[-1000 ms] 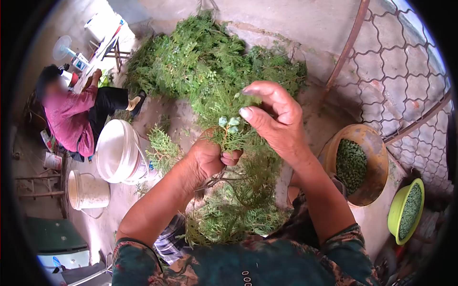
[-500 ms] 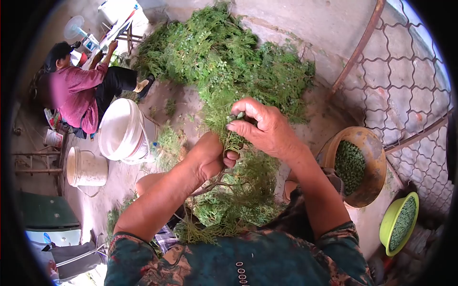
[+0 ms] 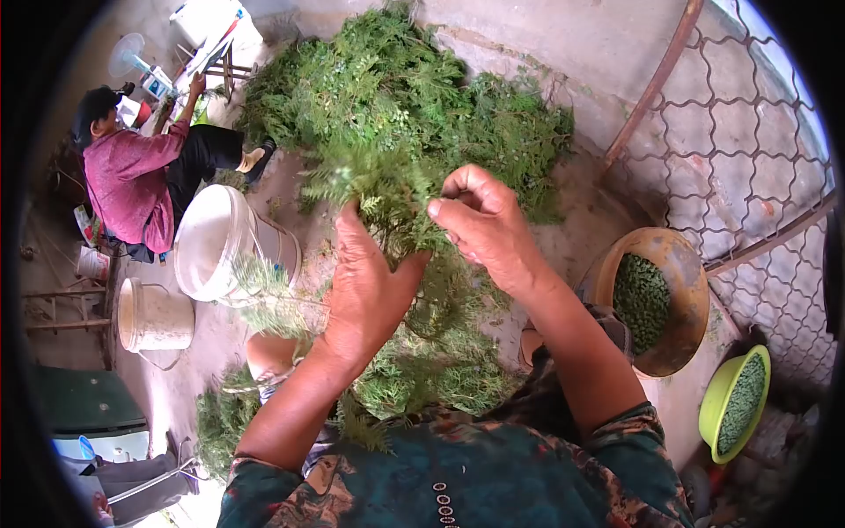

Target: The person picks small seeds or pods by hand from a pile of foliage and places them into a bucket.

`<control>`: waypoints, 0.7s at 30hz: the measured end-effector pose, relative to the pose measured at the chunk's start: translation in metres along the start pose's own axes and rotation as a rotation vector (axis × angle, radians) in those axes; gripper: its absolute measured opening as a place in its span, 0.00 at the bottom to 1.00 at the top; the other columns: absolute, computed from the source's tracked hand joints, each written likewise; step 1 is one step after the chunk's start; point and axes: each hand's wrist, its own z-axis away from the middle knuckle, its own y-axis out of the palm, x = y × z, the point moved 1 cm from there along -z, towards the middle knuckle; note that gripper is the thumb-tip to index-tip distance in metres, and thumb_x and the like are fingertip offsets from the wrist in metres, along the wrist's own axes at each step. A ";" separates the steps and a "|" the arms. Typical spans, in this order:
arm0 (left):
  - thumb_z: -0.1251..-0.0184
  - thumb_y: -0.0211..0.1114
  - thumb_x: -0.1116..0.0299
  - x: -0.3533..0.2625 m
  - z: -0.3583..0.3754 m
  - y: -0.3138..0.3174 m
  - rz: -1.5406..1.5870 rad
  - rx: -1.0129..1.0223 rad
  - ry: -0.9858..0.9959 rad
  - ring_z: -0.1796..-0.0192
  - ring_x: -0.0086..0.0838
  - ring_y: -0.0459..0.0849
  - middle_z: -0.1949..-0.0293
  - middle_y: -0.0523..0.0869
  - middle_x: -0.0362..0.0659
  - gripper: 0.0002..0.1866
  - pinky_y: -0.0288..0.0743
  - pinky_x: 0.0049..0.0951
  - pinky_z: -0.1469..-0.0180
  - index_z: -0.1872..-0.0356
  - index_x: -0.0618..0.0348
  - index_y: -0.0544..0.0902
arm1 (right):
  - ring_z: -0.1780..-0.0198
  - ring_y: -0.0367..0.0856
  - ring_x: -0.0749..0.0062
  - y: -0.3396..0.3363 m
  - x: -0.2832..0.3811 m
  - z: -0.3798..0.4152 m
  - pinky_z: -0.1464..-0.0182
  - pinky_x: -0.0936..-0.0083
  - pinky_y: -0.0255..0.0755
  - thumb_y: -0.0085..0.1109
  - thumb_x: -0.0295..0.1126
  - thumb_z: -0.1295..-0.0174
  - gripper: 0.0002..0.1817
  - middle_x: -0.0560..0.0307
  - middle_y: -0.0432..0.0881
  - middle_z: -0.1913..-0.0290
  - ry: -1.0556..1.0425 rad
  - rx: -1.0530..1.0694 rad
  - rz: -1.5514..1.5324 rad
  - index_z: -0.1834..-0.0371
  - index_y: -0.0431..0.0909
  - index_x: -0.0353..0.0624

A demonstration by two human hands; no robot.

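A green leafy sprig [image 3: 387, 198], slightly blurred, stands up between my hands over the lap. My left hand [image 3: 370, 282] is wrapped round its lower part, thumb raised at the left. At the sprig's right side, my right hand [image 3: 484, 220] has thumb and forefinger pinched together; whatever lies between them is too small to make out. Beyond the hands is a large heap of green branches [image 3: 378, 88]. More cut greenery [image 3: 431, 378] lies across my lap.
At the right are a round tub [image 3: 695, 308] of green pieces and a lime-green basin [image 3: 715, 414]. White buckets [image 3: 207, 242] [image 3: 158, 317] stand at the left. A seated person [image 3: 132, 167] in a pink shirt works at the upper left, beside a wall.
My left hand has turned upward and the sprig has moved up and left. My right hand has shifted slightly right, and the dark green bits in its fingers no longer show.
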 end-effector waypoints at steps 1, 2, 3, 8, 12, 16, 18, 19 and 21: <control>0.48 0.67 0.69 0.003 -0.004 0.003 0.004 0.004 -0.002 0.50 0.52 0.75 0.50 0.69 0.64 0.44 0.70 0.42 0.50 0.37 0.72 0.47 | 0.78 0.61 0.90 -0.001 -0.003 -0.004 0.80 0.86 0.56 0.58 0.28 0.43 0.08 0.69 0.67 0.78 0.005 -0.004 0.002 0.66 0.69 0.37; 0.47 0.67 0.71 0.002 -0.010 0.006 -0.039 -0.022 0.069 0.49 0.48 0.74 0.49 0.70 0.62 0.42 0.68 0.39 0.47 0.37 0.71 0.48 | 0.80 0.59 0.91 -0.004 -0.006 -0.009 0.82 0.87 0.53 0.56 0.28 0.42 0.07 0.68 0.67 0.78 -0.026 -0.019 0.000 0.64 0.69 0.39; 0.46 0.66 0.73 0.002 -0.015 0.009 -0.080 -0.046 0.142 0.47 0.43 0.74 0.49 0.71 0.61 0.41 0.67 0.35 0.45 0.37 0.70 0.48 | 0.82 0.58 0.91 -0.005 -0.008 -0.013 0.84 0.89 0.50 0.54 0.28 0.41 0.07 0.67 0.67 0.79 -0.057 -0.038 -0.003 0.63 0.68 0.40; 0.40 0.58 0.78 0.009 -0.031 0.021 -0.114 0.079 0.123 0.67 0.50 0.82 0.66 0.80 0.62 0.34 0.74 0.43 0.66 0.36 0.63 0.49 | 0.84 0.57 0.90 -0.007 -0.005 -0.023 0.84 0.89 0.49 0.53 0.28 0.42 0.08 0.65 0.67 0.77 0.099 -0.050 -0.200 0.61 0.69 0.41; 0.41 0.54 0.75 0.029 -0.038 0.032 -0.054 0.153 0.005 0.73 0.56 0.79 0.76 0.79 0.59 0.31 0.71 0.49 0.71 0.38 0.61 0.52 | 0.84 0.57 0.89 -0.007 -0.012 -0.027 0.85 0.88 0.49 0.54 0.28 0.43 0.07 0.63 0.68 0.76 0.189 -0.090 -0.331 0.62 0.68 0.42; 0.43 0.53 0.78 0.043 -0.041 0.035 -0.032 0.182 0.071 0.72 0.54 0.80 0.74 0.80 0.59 0.27 0.71 0.49 0.72 0.40 0.61 0.60 | 0.84 0.58 0.88 -0.004 -0.027 -0.032 0.85 0.87 0.50 0.55 0.26 0.44 0.08 0.62 0.69 0.76 0.078 -0.101 -0.227 0.63 0.67 0.43; 0.46 0.53 0.81 0.047 -0.041 0.036 -0.072 0.127 0.243 0.72 0.51 0.80 0.72 0.80 0.59 0.24 0.73 0.47 0.71 0.44 0.61 0.68 | 0.84 0.58 0.88 -0.003 -0.031 -0.037 0.85 0.87 0.49 0.55 0.25 0.45 0.09 0.63 0.69 0.75 0.068 -0.169 -0.171 0.63 0.67 0.43; 0.46 0.53 0.81 0.047 -0.042 0.035 -0.069 0.131 0.245 0.72 0.51 0.80 0.72 0.80 0.59 0.24 0.73 0.47 0.71 0.44 0.61 0.68 | 0.84 0.58 0.89 -0.003 -0.030 -0.039 0.86 0.87 0.49 0.56 0.25 0.46 0.10 0.63 0.70 0.75 0.037 -0.233 -0.120 0.63 0.66 0.43; 0.50 0.54 0.83 0.045 -0.045 0.028 -0.046 0.088 0.299 0.74 0.49 0.81 0.73 0.81 0.58 0.24 0.74 0.45 0.71 0.47 0.63 0.73 | 0.86 0.57 0.89 -0.001 -0.024 -0.039 0.87 0.86 0.50 0.56 0.26 0.46 0.09 0.64 0.71 0.76 0.120 -0.248 -0.248 0.63 0.68 0.45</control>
